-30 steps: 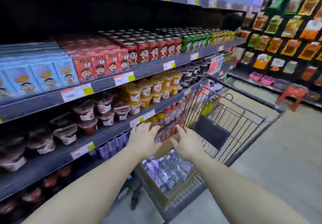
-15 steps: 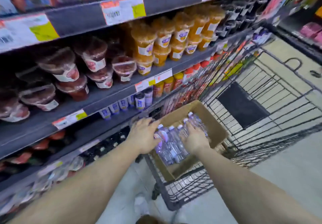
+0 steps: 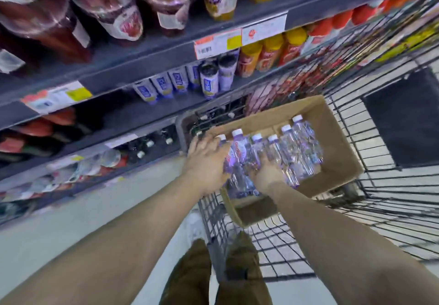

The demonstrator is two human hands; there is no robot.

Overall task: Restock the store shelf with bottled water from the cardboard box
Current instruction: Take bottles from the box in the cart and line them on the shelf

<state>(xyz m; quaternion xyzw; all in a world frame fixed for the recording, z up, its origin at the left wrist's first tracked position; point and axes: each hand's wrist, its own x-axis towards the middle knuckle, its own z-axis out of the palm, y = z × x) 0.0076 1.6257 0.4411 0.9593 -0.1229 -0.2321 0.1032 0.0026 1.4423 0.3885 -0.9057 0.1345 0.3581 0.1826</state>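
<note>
The cardboard box (image 3: 332,148) is open at the top, so a hand can enter from above. Its far half shows bare cardboard floor, but the near half is packed with water bottles (image 3: 273,155) lying close together, with almost no gap between them. The wire walls of the shopping cart (image 3: 392,209) surround the box and stand between it and the shelves. On the shelf (image 3: 133,112) at the left, purple pouches (image 3: 164,86) and small bottles fill the front edge; left of the pouches the board is bare. The shelf above hangs low over it
</note>
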